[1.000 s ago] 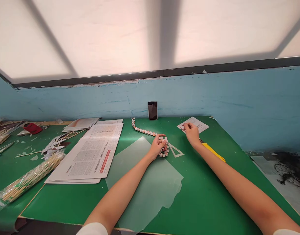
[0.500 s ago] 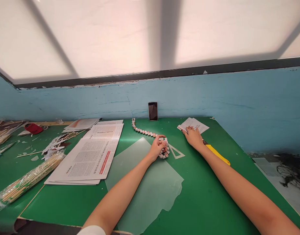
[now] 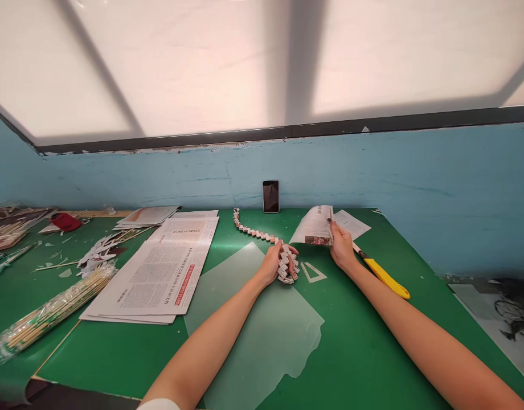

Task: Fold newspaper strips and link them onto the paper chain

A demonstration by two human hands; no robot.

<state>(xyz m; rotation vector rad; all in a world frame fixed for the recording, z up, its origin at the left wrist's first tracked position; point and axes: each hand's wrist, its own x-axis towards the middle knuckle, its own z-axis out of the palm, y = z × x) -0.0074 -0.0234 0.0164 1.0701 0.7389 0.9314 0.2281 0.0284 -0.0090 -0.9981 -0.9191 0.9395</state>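
Observation:
A zigzag chain of folded paper (image 3: 289,265) curls around the fingers of my left hand (image 3: 272,263), which is closed on it. The chain's tail trails back over the green table toward the wall. My right hand (image 3: 342,246) pinches the right edge of a newspaper piece (image 3: 315,226) and holds it raised above the table. Behind that hand, another newspaper piece (image 3: 351,224) lies flat. A clear set square (image 3: 313,273) rests between my hands. To the right of my right wrist is a yellow-handled utility knife (image 3: 388,279).
A translucent sheet (image 3: 253,330) lies under my left forearm. Stacked newspapers (image 3: 155,273) and a plastic-wrapped bundle of sticks (image 3: 57,307) are on the left, with paper scraps and scissors (image 3: 5,263) beyond. A phone (image 3: 271,196) leans against the blue wall.
My right hand has lifted a newspaper piece off the flat paper and brought it left and nearer. My left hand still holds the chain, which has turned to show its woven face.

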